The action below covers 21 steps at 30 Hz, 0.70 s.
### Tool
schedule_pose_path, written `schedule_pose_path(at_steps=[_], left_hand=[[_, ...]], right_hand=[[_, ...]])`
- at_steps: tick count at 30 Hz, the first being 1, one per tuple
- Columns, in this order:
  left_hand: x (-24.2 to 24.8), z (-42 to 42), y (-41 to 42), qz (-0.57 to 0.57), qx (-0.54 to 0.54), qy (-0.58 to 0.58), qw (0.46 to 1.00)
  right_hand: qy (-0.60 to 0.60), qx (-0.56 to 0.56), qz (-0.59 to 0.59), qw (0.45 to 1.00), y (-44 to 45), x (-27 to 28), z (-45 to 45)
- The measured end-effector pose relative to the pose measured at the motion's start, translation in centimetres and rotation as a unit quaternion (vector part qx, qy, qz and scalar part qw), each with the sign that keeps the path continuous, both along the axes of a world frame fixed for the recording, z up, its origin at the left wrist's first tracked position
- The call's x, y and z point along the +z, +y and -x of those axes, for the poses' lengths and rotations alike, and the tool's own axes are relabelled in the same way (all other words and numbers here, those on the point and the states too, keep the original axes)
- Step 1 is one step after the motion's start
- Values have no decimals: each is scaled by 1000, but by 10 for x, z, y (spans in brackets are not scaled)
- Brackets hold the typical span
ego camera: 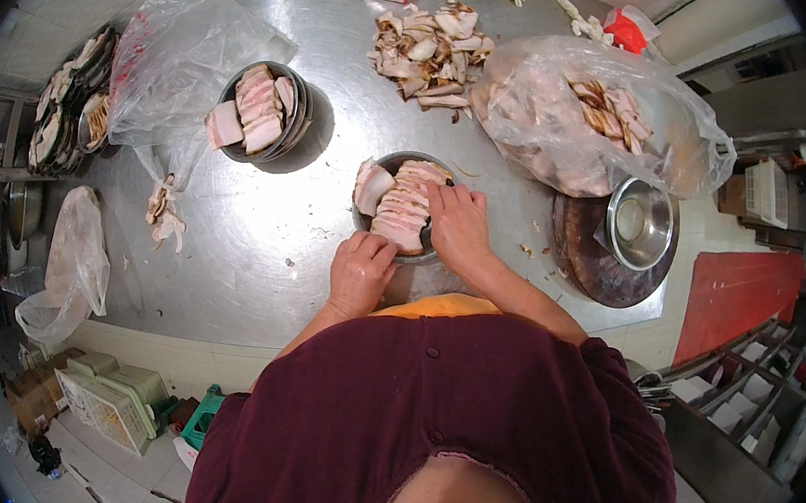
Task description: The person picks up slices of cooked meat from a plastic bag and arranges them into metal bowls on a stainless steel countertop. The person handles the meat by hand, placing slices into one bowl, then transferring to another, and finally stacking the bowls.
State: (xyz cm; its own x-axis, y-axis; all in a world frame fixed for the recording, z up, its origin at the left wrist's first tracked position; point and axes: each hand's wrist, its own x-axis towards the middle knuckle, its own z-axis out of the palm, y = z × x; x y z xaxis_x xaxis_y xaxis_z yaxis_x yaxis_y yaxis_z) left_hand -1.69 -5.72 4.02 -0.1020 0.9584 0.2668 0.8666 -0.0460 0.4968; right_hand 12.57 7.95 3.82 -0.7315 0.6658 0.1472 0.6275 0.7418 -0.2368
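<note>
A dark round bowl (pixel 413 258) stands on the steel table before me, with overlapping slices of fatty pork (pixel 401 214) in a row and a broader slice (pixel 373 186) leaning at its left rim. My left hand (pixel 363 266) rests at the bowl's near left edge, fingers curled; whether it grips anything is hidden. At the right side, my right hand (pixel 459 220) touches the ends of the slices with its fingertips, and its hold is unclear. Further left, a stack of similar bowls (pixel 298 123) carries more pork slices (pixel 260 107). A heap of pork trimmings (pixel 431 52) lies beyond.
A large clear plastic bag of meat (pixel 541 126) lies at the back right. Nearer, a steel bowl (pixel 639 225) sits on a round chopping block (pixel 573 247). At left are an open plastic bag (pixel 172 65), filled bowls (pixel 65 98) and another bag (pixel 78 261).
</note>
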Motion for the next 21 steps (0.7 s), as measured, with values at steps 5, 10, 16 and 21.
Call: schedule_pose_path(at_steps=[5, 10, 16, 21], left_hand=[[1, 0, 0, -1, 3, 3, 1000], [0, -1, 0, -1, 5, 5, 1000], [-2, 0, 3, -10, 0, 4, 1000], [0, -3, 5, 2, 6, 19, 1000]], right_hand=[[-22, -7, -12, 1000, 2, -1, 4], [-20, -35, -20, 999, 13, 7, 4], [68, 37, 20, 997, 17, 12, 15], [109, 132, 60, 983, 10, 23, 28]])
